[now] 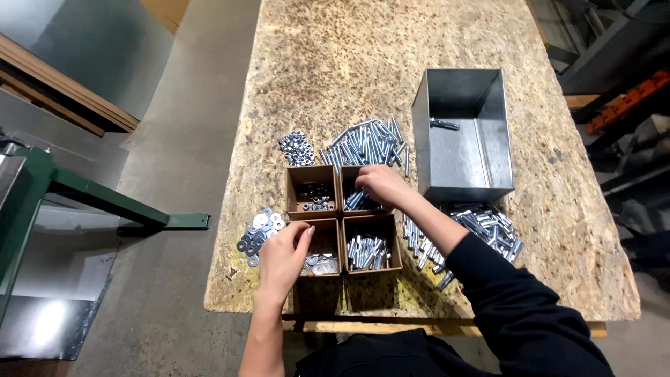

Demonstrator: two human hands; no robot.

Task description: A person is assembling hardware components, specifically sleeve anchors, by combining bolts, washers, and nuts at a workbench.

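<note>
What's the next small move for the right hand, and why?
Probably lift a bolt out: the right hand is reaching into the far-right box that holds bolts, fingers down among them, while the left hand rests at the washer box.

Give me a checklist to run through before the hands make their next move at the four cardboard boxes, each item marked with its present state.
1. Right hand in the far right box, over bolts: ok.
2. Whether its fingers grip a bolt: cannot tell.
3. Left hand at the near left box, by the washers: ok.
4. Near right box holds bolts, unblocked: ok.
5. Metal bin open, nearly empty: ok.
6. Loose washers well in from the table edge: not ok, they lie close to it.
</note>
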